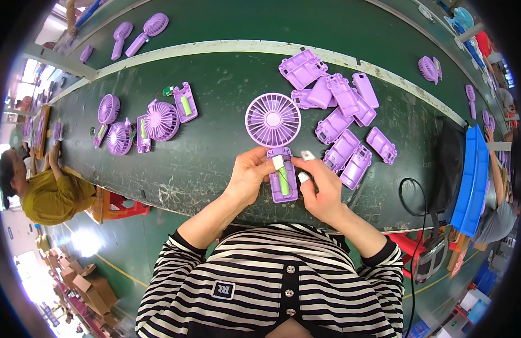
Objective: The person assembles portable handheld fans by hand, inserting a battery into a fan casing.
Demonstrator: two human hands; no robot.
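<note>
A purple handheld fan (273, 120) lies in front of me, its round grille pointing away and its handle housing (284, 194) open toward me. Inside the handle sits a green cylindrical battery (283, 179) with thin dark wire beside it. My left hand (250, 176) grips the upper left of the handle, its white-covered thumb pressing over the top of the battery. At the handle's upper right edge, my right hand (323, 188) is closed in with bent fingers touching it; white covers are on two of its fingertips. What its fingertips pinch is partly hidden.
Several purple handle shells (342, 149) are heaped to the right. More open fans with batteries (161, 121) lie to the left. Beyond the white rail, finished-looking fans (154, 25) rest on a green belt. A blue tray (468, 180) stands far right, near a black cable (404, 194). A co-worker (52, 191) sits left.
</note>
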